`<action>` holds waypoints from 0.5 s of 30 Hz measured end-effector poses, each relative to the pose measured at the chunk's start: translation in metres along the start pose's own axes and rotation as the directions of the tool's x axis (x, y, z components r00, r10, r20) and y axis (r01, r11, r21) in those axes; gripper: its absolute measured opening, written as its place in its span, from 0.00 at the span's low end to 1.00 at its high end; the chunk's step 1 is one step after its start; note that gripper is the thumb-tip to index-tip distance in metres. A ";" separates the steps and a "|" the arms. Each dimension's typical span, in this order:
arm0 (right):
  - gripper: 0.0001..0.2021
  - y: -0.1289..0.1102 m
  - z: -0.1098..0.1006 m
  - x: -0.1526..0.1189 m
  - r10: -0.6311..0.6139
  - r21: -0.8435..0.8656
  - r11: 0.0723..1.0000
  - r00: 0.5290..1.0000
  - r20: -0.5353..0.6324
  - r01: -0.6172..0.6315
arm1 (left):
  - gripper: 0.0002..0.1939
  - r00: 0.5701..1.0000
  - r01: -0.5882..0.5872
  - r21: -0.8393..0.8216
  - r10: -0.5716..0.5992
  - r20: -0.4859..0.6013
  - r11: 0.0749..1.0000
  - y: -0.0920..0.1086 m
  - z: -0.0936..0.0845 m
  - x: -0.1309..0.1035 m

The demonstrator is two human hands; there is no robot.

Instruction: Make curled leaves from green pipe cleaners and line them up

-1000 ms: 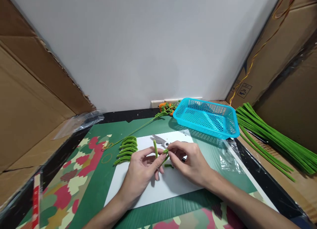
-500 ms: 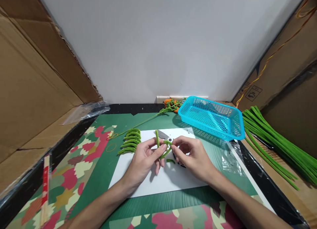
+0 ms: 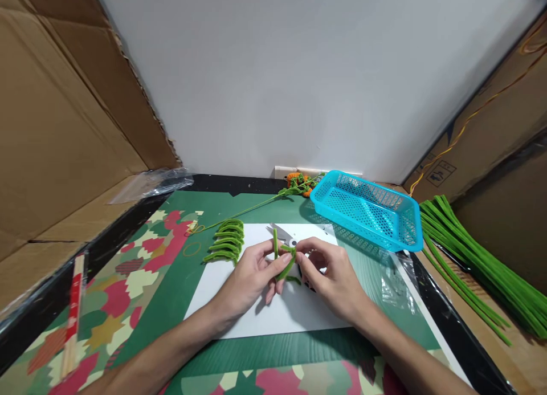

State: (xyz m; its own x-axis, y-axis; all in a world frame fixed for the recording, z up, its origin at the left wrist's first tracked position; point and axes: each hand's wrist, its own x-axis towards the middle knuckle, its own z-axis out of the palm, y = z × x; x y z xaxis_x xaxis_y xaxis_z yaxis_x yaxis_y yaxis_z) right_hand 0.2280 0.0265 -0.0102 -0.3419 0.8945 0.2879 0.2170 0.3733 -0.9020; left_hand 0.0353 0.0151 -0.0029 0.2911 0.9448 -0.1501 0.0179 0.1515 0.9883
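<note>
Over a white sheet of paper, both hands pinch one bent green pipe cleaner. My left hand is closed on its lower bend, with one end sticking up past the fingers. The thumb and forefinger of my right hand grip its other end, where a short piece crosses it. Scissors lie behind the fingers, blades to the left and handles mostly hidden by my right hand. Several curved green pipe cleaner pieces lie in a row at the paper's left edge.
A blue plastic basket stands at the back right, beside a stem with orange flowers. Long green pipe cleaners lie at the far right. Red-wrapped sticks are at the left. Cardboard walls flank the table.
The view has shifted slightly. Both hands keep their pinch on the pipe cleaner, whose upright end and small crossing piece have turned a little.
</note>
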 end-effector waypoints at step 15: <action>0.05 0.010 0.008 0.006 -0.290 -0.297 0.921 0.953 -0.091 0.252 | 0.14 0.999 -0.011 0.071 0.009 0.035 0.997 -0.026 -0.011 0.014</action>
State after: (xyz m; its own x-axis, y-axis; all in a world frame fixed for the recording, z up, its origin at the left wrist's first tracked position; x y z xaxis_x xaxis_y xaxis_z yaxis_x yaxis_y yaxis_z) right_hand 0.2205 0.0340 -0.0204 -0.3054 0.7666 0.5648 0.3852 0.6419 -0.6630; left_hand 0.0281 0.0274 -0.0313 0.3250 0.9352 -0.1403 0.0827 0.1197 0.9894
